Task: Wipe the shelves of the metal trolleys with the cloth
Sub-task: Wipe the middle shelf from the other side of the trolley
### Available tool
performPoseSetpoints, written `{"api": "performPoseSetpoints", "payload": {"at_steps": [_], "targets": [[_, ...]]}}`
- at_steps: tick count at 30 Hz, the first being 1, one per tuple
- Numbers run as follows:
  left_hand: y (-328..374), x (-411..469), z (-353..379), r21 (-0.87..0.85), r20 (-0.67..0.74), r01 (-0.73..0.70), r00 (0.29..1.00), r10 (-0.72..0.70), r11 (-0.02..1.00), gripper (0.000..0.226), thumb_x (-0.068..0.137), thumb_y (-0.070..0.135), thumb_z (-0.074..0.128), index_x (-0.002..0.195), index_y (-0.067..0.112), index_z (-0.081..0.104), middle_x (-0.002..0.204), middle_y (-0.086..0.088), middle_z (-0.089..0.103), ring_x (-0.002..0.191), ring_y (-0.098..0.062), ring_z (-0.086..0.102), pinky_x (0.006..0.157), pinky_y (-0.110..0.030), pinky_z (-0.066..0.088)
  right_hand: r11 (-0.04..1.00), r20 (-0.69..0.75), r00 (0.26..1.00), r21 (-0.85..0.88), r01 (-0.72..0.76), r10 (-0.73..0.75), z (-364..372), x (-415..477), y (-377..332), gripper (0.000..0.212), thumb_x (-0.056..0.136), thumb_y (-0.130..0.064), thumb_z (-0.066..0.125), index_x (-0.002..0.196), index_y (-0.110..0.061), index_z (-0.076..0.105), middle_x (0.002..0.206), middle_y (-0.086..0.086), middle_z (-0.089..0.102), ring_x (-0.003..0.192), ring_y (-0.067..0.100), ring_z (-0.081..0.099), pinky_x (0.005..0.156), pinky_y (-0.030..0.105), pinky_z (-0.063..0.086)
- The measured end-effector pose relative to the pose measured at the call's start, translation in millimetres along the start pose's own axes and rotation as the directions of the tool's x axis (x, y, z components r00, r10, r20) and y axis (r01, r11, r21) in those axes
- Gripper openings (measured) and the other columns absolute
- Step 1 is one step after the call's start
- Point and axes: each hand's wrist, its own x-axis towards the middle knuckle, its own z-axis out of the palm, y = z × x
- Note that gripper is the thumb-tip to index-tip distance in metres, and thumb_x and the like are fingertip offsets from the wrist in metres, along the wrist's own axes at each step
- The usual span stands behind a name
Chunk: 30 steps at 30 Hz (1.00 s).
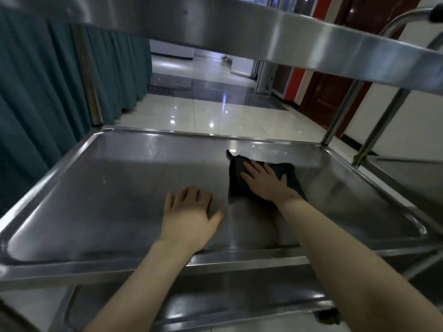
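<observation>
Nearest the camera, a lower shelf point(215, 293) of steel was seen beneath the two bare forearms. Above it, the middle shelf point(107, 192), a rimmed metal tray, was reached into by both hands. The left hand point(189, 216) was laid palm down on the bare metal near the front rim, its fingers loosely spread and nothing held. Just beyond it and to its right, the right hand point(266, 182) was pressed flat on the dark cloth point(236, 183), fingers straight and apart, not curled round it. The cloth was spread, crumpled, on the right half of the middle shelf, with one corner pointed toward the far rim. The upper shelf point(239, 32) was seen overhead. A teal curtain point(48, 92) was hung at the left, a neighbouring trolley point(402, 173) was stood at the right, and glossy floor tiles point(215, 113) and a dark red-brown door point(323, 92) were seen farther off.
</observation>
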Motion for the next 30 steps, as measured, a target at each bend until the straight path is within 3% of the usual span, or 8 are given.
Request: {"api": "performPoseSetpoints", "payload": {"at_steps": [4,8,11,13,17,23,26,30], "targets": [[0,0,1,-0.006,-0.018,0.001,1.0,-0.001,1.0,0.047,0.087,0.061,0.044,0.118,0.029,0.061,0.127,-0.001,0.056,0.12,-0.028,0.048,0.106,-0.046,0.031,0.999,0.027,0.999,0.003,0.046,-0.046,2,4,-4,0.056,0.1,-0.06,0.017,0.151,-0.048,0.001,0.161,-0.021,-0.009,0.15,0.019,-0.011,0.112,0.068,-0.008],[15,4,-9,0.08,0.035,0.019,0.999,-0.022,0.997,0.055,0.088,0.065,0.039,0.125,0.028,0.056,0.128,-0.005,0.056,0.119,-0.029,0.05,0.106,-0.043,0.032,0.964,0.048,0.964,-0.028,0.264,-0.262,17,-103,29,0.055,0.086,-0.075,0.005,0.138,-0.067,-0.011,0.15,-0.04,-0.018,0.145,0.001,-0.018,0.113,0.056,-0.01],[39,18,-11,0.004,0.044,0.037,0.998,-0.037,0.999,0.048,0.091,0.058,0.038,0.117,0.022,0.058,0.121,-0.009,0.059,0.111,-0.031,0.053,0.097,-0.037,0.04,0.953,0.006,0.953,0.001,0.304,-0.304,17,-172,59,0.055,0.076,-0.084,-0.009,0.13,-0.075,-0.016,0.14,-0.051,-0.024,0.135,-0.013,-0.029,0.112,0.046,-0.012],[62,18,-2,-0.041,0.08,-0.015,0.997,0.018,0.999,0.045,0.093,0.054,0.037,0.124,0.026,0.053,0.129,-0.005,0.054,0.117,-0.029,0.049,0.1,-0.038,0.039,0.966,0.029,0.966,-0.012,0.257,-0.256,12,-172,72,0.053,0.079,-0.082,-0.006,0.131,-0.074,-0.014,0.14,-0.051,-0.023,0.136,-0.012,-0.026,0.114,0.048,-0.01],[81,12,22,-0.059,0.118,-0.092,0.988,0.099,0.994,0.052,0.093,0.058,0.032,0.141,0.038,0.033,0.148,0.003,0.033,0.139,-0.024,0.027,0.112,-0.062,0.014,0.997,0.02,0.997,-0.035,0.075,-0.074,-2,-91,89,0.054,0.097,-0.065,0.018,0.146,-0.058,-0.003,0.154,-0.034,-0.011,0.148,0.006,-0.011,0.116,0.059,-0.006],[78,13,24,-0.067,0.061,-0.077,0.995,0.082,0.995,0.053,0.088,0.061,0.034,0.136,0.04,0.039,0.14,0.004,0.039,0.129,-0.023,0.037,0.108,-0.061,0.023,0.991,-0.024,0.992,0.064,-0.12,0.122,-13,13,91,0.057,0.097,-0.064,0.019,0.151,-0.049,0.006,0.162,-0.02,-0.004,0.15,0.02,-0.008,0.109,0.068,-0.008],[82,11,18,-0.067,0.075,-0.07,0.994,0.075,0.995,0.052,0.088,0.061,0.037,0.136,0.04,0.042,0.143,0.005,0.039,0.132,-0.021,0.037,0.109,-0.059,0.023,1.0,0.028,0.999,-0.011,0.026,-0.025,-13,-15,89,0.055,0.098,-0.062,0.018,0.15,-0.052,0.0,0.16,-0.023,-0.008,0.15,0.017,-0.01,0.112,0.066,-0.006],[89,10,12,0.017,0.059,-0.068,0.996,0.067,0.998,0.052,0.09,0.061,0.033,0.133,0.036,0.045,0.137,0.002,0.047,0.13,-0.023,0.042,0.11,-0.053,0.026,0.969,0.027,0.969,-0.026,0.246,-0.246,1,-124,121,0.052,0.087,-0.076,0.007,0.136,-0.071,-0.008,0.143,-0.047,-0.02,0.143,-0.005,-0.018,0.114,0.052,-0.008]]}}
